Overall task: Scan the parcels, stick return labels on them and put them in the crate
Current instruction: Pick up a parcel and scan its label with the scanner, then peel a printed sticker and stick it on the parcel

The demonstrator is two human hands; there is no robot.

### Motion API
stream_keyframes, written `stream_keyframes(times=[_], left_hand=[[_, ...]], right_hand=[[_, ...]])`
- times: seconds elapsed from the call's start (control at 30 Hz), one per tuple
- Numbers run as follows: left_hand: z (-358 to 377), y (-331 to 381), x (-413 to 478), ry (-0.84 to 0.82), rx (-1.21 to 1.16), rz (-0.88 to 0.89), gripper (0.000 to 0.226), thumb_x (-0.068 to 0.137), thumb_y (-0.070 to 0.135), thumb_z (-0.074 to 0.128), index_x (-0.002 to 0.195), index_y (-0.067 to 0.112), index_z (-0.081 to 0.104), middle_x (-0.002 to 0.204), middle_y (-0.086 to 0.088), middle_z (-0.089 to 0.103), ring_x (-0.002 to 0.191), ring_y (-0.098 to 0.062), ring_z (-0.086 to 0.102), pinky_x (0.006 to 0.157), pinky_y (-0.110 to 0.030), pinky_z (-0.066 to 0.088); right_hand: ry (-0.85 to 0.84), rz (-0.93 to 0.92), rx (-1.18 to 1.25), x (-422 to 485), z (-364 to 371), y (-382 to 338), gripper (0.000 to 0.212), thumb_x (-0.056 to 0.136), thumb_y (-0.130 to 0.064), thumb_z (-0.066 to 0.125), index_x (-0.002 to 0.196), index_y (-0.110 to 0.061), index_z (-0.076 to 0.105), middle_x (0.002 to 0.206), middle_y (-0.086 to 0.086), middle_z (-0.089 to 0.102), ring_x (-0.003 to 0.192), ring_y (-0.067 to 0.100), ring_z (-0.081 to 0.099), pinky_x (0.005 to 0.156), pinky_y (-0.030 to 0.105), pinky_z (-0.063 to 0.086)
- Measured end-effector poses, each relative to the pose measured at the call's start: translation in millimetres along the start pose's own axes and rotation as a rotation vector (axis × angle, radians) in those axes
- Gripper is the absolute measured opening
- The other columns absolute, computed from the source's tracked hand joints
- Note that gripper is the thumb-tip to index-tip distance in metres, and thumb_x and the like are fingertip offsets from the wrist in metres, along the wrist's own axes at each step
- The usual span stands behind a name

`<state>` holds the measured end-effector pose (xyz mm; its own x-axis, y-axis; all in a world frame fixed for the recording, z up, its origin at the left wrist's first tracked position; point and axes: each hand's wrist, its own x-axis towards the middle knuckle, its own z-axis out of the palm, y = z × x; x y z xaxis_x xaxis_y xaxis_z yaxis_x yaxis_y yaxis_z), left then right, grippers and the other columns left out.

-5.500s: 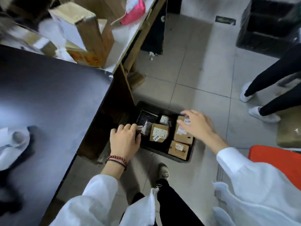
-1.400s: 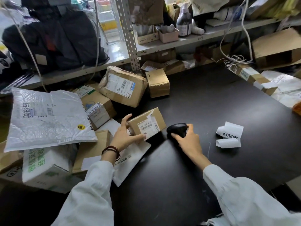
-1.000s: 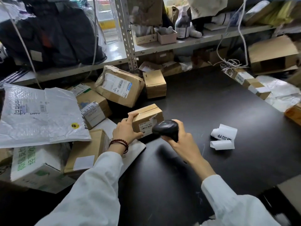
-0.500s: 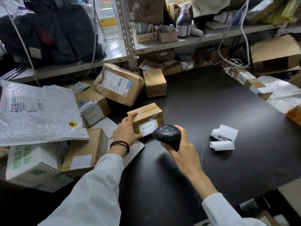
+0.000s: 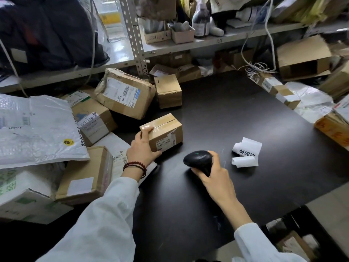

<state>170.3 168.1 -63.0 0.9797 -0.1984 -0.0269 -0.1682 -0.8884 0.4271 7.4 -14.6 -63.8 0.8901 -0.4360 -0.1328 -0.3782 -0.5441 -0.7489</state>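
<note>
The left grip (image 5: 142, 148) holds the left end of a small taped brown cardboard parcel (image 5: 166, 129) on the black worktop (image 5: 226, 114). The right grip (image 5: 217, 178) clasps a black handheld scanner (image 5: 198, 159) near it, curled white paper labels (image 5: 245, 153) lying further right.

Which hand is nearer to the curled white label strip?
Right. The right hand, gripping the scanner, lies just left of the label strip; the left hand holds the small box farther left.
</note>
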Motion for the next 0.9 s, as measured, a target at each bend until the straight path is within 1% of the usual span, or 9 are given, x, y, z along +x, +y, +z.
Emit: stream_keyframes(times=[0.1,0.2,0.3,0.37,0.47,0.53,0.6,0.73,0.9], left_hand=[[1,5,-1,0.011,-0.052,-0.006,0.078,0.076,0.039,0.074,0.138,0.032,0.027,0.138,-0.007,0.041,0.119,-0.030,0.048,0.089,-0.046,0.050],[-2,15,0,0.020,-0.016,-0.007,0.068,0.080,0.045,0.068,0.136,0.031,0.032,0.138,-0.009,0.041,0.123,-0.031,0.044,0.093,-0.048,0.047],[0,38,-4,0.065,0.132,-0.006,0.068,0.083,0.048,0.063,0.140,0.030,0.031,0.152,-0.017,0.019,0.140,-0.034,0.018,0.107,-0.051,0.029],[5,56,-9,0.157,0.182,0.071,0.069,0.084,0.045,0.061,0.143,0.027,0.030,0.156,-0.013,0.012,0.144,-0.031,0.008,0.111,-0.050,0.019],[12,88,-12,0.202,0.098,0.326,0.056,0.086,0.038,0.061,0.136,0.024,0.042,0.146,-0.002,0.035,0.135,-0.024,0.030,0.106,-0.041,0.027],[17,112,-13,0.091,0.046,0.530,0.041,0.087,0.033,0.060,0.126,0.027,0.051,0.132,0.004,0.050,0.123,-0.020,0.045,0.100,-0.036,0.034],[25,137,-12,-0.008,0.043,0.687,0.030,0.088,0.030,0.059,0.118,0.027,0.058,0.127,0.007,0.054,0.117,-0.018,0.050,0.096,-0.035,0.039],[46,179,-6,-0.101,0.086,0.813,0.025,0.092,0.028,0.055,0.117,0.028,0.059,0.128,0.007,0.056,0.118,-0.017,0.050,0.094,-0.035,0.037],[77,211,-3,-0.209,0.147,0.916,0.026,0.094,0.021,0.054,0.119,0.027,0.059,0.126,0.006,0.058,0.116,-0.017,0.052,0.095,-0.034,0.038]], right_hand=[[-0.032,0.118,0.097,5,7,10,0.063,0.086,-0.053,0.063,0.135,-0.033,0.029,0.121,0.009,0.059,0.108,0.031,0.058,0.087,0.039,0.048],[-0.069,0.214,0.237,12,11,14,0.061,0.086,-0.059,0.058,0.133,-0.036,0.028,0.121,0.010,0.055,0.105,0.029,0.059,0.088,0.038,0.049],[-0.102,0.189,0.180,18,4,11,0.050,0.090,-0.061,0.048,0.130,-0.034,0.039,0.114,0.003,0.058,0.109,0.023,0.055,0.084,0.034,0.042],[-0.017,0.141,0.152,23,-7,10,0.038,0.093,-0.060,0.044,0.118,-0.033,0.052,0.103,-0.008,0.062,0.105,0.018,0.058,0.085,0.034,0.045],[0.300,0.053,0.169,35,-31,20,0.022,0.095,-0.042,0.054,0.108,-0.025,0.060,0.102,-0.008,0.064,0.102,0.017,0.060,0.086,0.035,0.047],[0.456,0.007,0.105,42,-49,33,0.020,0.093,-0.028,0.059,0.111,-0.020,0.061,0.108,-0.004,0.060,0.105,0.021,0.056,0.086,0.033,0.045],[0.519,0.032,0.037,49,-68,49,0.025,0.090,-0.023,0.063,0.115,-0.019,0.060,0.112,0.002,0.058,0.110,0.025,0.051,0.087,0.035,0.042],[0.429,0.100,0.000,56,-91,72,0.042,0.088,-0.031,0.066,0.127,-0.022,0.053,0.125,0.005,0.056,0.120,0.026,0.046,0.100,0.042,0.040],[0.259,0.086,-0.128,61,-101,91,0.054,0.088,-0.026,0.067,0.136,-0.026,0.045,0.136,-0.001,0.051,0.128,0.022,0.040,0.102,0.035,0.035]])
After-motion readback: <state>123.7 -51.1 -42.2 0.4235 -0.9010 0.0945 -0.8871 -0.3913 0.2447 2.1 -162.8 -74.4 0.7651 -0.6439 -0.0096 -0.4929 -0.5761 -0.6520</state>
